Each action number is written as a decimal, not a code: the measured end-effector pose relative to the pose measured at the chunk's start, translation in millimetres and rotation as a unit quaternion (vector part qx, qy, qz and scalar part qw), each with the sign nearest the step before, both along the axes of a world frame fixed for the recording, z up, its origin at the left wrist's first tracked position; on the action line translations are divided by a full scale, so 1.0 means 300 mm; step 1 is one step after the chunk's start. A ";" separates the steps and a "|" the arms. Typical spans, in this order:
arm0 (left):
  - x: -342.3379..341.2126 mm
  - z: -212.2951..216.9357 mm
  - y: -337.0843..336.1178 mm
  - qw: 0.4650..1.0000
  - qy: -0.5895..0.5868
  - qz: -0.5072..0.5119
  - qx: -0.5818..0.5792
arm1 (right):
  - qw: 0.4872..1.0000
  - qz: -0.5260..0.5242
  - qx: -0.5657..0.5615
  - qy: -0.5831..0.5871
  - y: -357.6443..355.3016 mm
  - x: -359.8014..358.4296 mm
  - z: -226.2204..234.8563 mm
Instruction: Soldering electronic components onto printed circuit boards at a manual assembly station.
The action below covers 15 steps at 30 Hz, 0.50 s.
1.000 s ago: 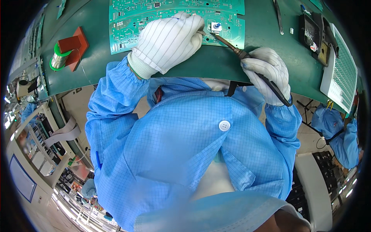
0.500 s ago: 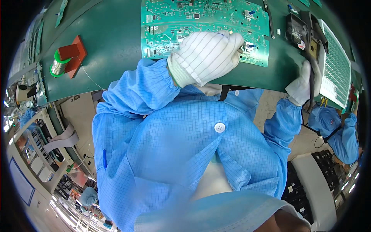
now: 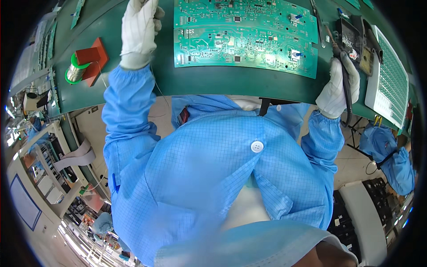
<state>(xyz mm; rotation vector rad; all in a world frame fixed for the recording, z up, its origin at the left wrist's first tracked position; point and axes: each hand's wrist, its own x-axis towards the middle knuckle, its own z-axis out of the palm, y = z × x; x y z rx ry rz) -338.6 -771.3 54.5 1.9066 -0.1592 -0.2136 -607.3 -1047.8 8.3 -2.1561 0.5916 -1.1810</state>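
Green worktop [image 3: 218,82] spans the upper frame. Circuit boards [image 3: 251,48] at upper centre lie long axis left-to-right, between left hand [image 3: 139,35] (grip indeterminate) and right hand [image 3: 334,89], near their lower-right corner, gripping a soldering iron [image 3: 336,50].

The big tabletop [image 3: 209,82] is green, and the floor [image 3: 351,168] is pale. A cream rack [image 3: 71,197] stands on the left. Bright lights [image 3: 71,241] shine below it.
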 end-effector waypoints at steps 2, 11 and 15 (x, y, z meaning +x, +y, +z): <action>0.039 -0.062 0.005 0.998 -0.050 0.021 0.016 | 1.000 0.011 0.021 -0.017 0.001 0.005 0.003; 0.064 -0.089 0.041 0.999 -0.012 -0.016 -0.026 | 0.998 -0.017 0.066 -0.014 0.004 0.016 -0.012; 0.048 -0.051 0.062 0.999 0.033 -0.032 0.012 | 0.994 -0.015 0.100 -0.029 -0.007 0.014 -0.020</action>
